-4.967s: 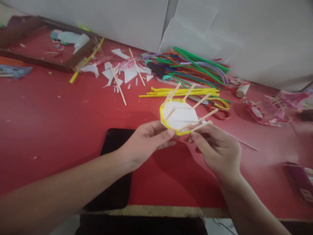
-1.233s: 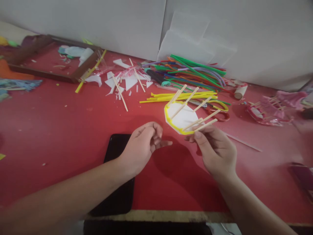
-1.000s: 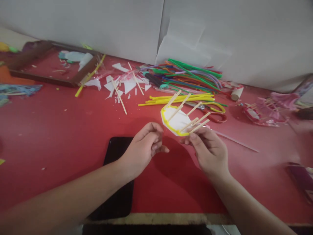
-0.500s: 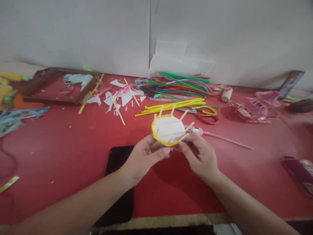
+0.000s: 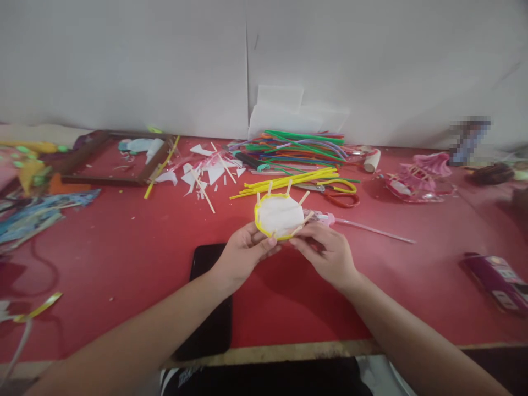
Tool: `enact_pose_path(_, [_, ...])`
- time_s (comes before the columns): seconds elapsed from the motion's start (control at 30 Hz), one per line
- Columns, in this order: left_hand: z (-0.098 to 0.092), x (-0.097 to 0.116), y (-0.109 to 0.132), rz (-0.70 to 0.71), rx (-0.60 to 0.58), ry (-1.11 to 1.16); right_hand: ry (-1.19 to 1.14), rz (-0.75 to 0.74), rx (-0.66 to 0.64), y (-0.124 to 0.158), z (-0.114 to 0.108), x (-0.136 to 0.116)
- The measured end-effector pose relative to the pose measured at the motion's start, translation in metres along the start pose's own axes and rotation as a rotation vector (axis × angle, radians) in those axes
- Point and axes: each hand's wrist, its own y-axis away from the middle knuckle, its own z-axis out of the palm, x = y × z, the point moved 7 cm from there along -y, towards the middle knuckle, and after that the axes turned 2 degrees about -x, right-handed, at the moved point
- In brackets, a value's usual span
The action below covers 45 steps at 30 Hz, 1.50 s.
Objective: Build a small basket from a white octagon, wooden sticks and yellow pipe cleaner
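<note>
Both hands hold a small white disc (image 5: 280, 215) above the table, with short wooden sticks (image 5: 304, 198) standing around its rim. A yellow pipe cleaner (image 5: 256, 219) runs along the disc's edge, weaving past the sticks. My left hand (image 5: 243, 256) grips the near left side, thumb on the rim and fingers underneath. On the near right, my right hand (image 5: 328, 254) pinches the edge where the yellow strand ends among the sticks. Partly hidden behind that hand lies a pink see-through tool (image 5: 325, 218) with a long clear rod.
Yellow pipe cleaners (image 5: 284, 184), scissors (image 5: 342, 199) and a multicoloured pipe cleaner bundle (image 5: 297, 146) lie beyond. White scraps (image 5: 214, 171) and a brown frame (image 5: 107, 180) are at left. A black phone-like slab (image 5: 210, 324) sits under my left forearm; a pink ruffled piece (image 5: 424, 173) is at right.
My view has shifted slightly, so the table's things appear displaced. The disc is tilted a little more towards me, and my left thumb has moved up onto its rim. Both hands keep their hold.
</note>
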Motion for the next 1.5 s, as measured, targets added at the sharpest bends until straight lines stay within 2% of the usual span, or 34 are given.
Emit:
enact_pose_path(0.1, [-0.003, 0.001, 0.000, 0.012, 0.037, -0.002, 0.080, -0.035, 0.040, 0.000, -0.003, -0.005])
enact_pose_path(0.23, [-0.004, 0.001, 0.001, 0.017, 0.068, 0.002, 0.143, -0.126, 0.026, 0.000, -0.003, -0.015])
enact_pose_path(0.43, [-0.002, 0.001, 0.002, 0.031, 0.067, 0.068, 0.117, -0.106, 0.091, 0.000, -0.003, -0.019])
enact_pose_path(0.53, [-0.001, 0.001, 0.003, 0.048, 0.067, 0.069, 0.098, -0.027, 0.082, 0.000, 0.002, -0.015])
enact_pose_path(0.7, [0.001, 0.001, 0.003, 0.045, 0.029, 0.040, -0.032, 0.218, 0.027, 0.004, 0.009, 0.005])
enact_pose_path(0.9, [-0.004, -0.005, 0.000, -0.049, 0.052, 0.114, -0.147, 0.294, -0.010, 0.005, 0.009, 0.018])
enact_pose_path(1.0, [-0.003, -0.007, -0.001, -0.111, 0.035, 0.149, -0.136, 0.237, -0.045, 0.002, 0.007, 0.015])
enact_pose_path(1.13, [-0.002, -0.004, -0.002, -0.101, 0.009, 0.140, -0.045, 0.112, -0.035, -0.001, 0.002, 0.008])
enact_pose_path(1.33, [-0.003, -0.007, -0.002, -0.076, 0.008, 0.128, 0.094, -0.170, -0.013, 0.000, 0.001, -0.012])
enact_pose_path(1.5, [0.003, -0.006, 0.001, -0.082, -0.041, 0.139, 0.137, -0.239, -0.028, 0.003, 0.005, -0.018])
